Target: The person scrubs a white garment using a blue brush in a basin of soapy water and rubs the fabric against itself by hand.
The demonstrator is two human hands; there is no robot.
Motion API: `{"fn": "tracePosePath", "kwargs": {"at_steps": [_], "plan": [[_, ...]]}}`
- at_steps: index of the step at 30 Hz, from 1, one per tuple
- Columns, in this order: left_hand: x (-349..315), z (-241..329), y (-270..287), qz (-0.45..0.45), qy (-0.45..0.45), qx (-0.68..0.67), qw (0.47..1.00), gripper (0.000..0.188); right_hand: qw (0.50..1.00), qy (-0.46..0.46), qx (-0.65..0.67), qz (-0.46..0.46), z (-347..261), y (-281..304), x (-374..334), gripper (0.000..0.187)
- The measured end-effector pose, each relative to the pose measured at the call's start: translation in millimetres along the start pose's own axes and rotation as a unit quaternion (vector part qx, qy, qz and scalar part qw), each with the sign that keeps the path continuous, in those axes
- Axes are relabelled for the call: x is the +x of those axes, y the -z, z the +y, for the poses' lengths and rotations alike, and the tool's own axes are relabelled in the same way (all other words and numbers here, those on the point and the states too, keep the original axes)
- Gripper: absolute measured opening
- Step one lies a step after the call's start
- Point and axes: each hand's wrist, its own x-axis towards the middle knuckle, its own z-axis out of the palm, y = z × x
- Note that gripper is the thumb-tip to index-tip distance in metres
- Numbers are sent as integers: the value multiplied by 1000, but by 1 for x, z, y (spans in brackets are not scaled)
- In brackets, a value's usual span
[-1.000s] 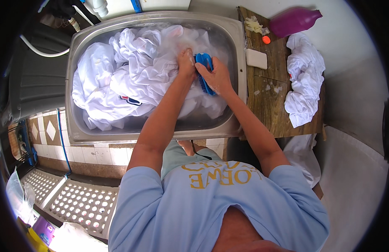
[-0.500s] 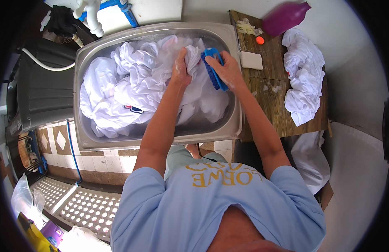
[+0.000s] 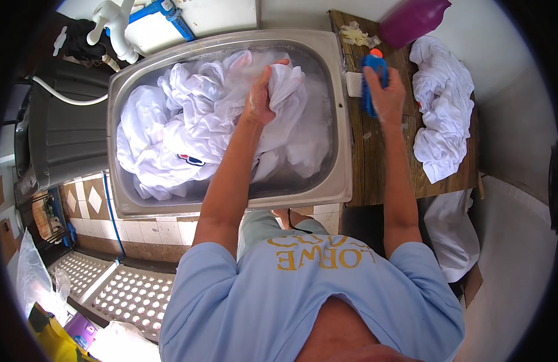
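Bunched white cloth [image 3: 287, 84] rises out of the water, with my left hand [image 3: 260, 101] closed around a fold of it. The rest of the white laundry [image 3: 188, 130] fills much of a metal sink [image 3: 300, 196]. Off to the right, above the wooden tabletop [image 3: 372, 163], my right hand [image 3: 387, 96] grips a blue scrub brush [image 3: 369, 90]. The brush partly covers a pale soap bar [image 3: 354, 84]. Just beyond its far end shows an orange round object [image 3: 376, 53].
A twisted white garment [image 3: 442, 108] lies along the tabletop's right side, near a purple bottle-like container [image 3: 415, 23]. Pale scraps [image 3: 354, 34] lie at the back. A white faucet [image 3: 116, 29] stands behind the sink's left corner, and a dark grey ribbed surface [image 3: 68, 120] adjoins its left.
My right hand has carried the brush rightward from over the sink to above the tabletop by the soap. My left hand stays on the cloth, which now spreads wider beside it.
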Motion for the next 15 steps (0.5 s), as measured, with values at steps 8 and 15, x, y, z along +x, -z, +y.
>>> {"fn": "tracePosePath", "kwargs": {"at_steps": [8, 15], "plan": [[0, 3, 0, -31, 29, 40, 998, 43, 950, 167, -240, 107, 19, 44, 16, 51], [-12, 18, -28, -34, 11, 131, 991, 33, 942, 44, 250, -218, -20, -74, -24, 34]]}}
